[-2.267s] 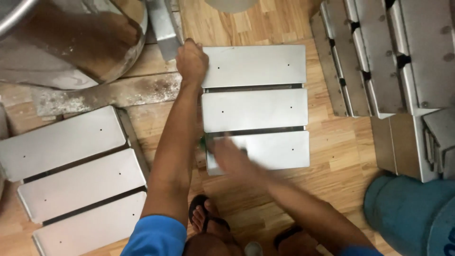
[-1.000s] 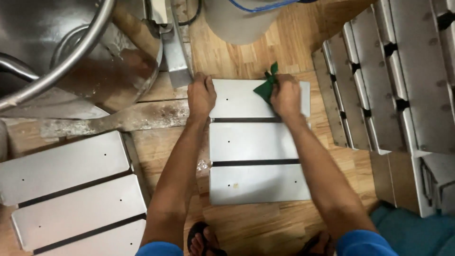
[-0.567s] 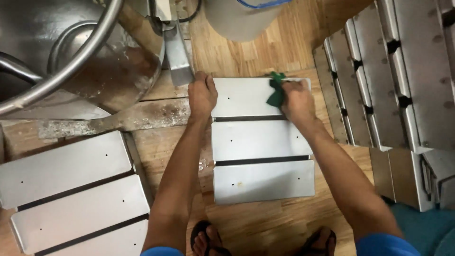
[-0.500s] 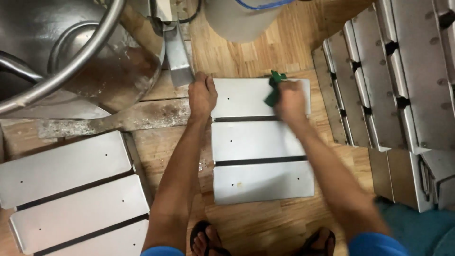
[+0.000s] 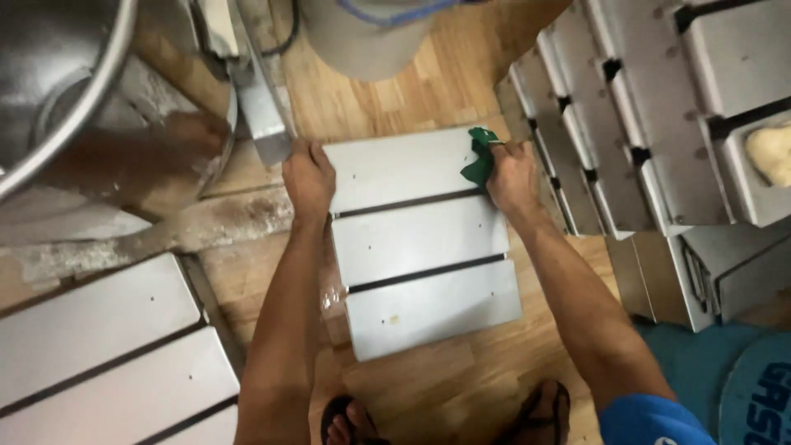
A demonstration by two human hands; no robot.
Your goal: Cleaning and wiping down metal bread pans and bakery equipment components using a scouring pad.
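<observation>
Floor: a wooden plank floor is seen from above, with pale dusty patches at the left.
Metal lid: a flat, dull grey three-panel metal lid lies on the floor between the forearms; its panels are divided by two dark slots, and small specks are seen on the nearest panel.
Left hand: the left hand is laid on the lid's far left corner, fingers curled together over the edge.
Right hand: the right hand is placed at the far right corner, fingers closed on a cloth.
Green cloth: a crumpled dark green cloth is pressed against the lid's far right panel.
Surroundings: a second metal lid lies at the lower left, stacked metal loaf tins stand at the right, and a large steel bowl is seen at the upper left.
</observation>
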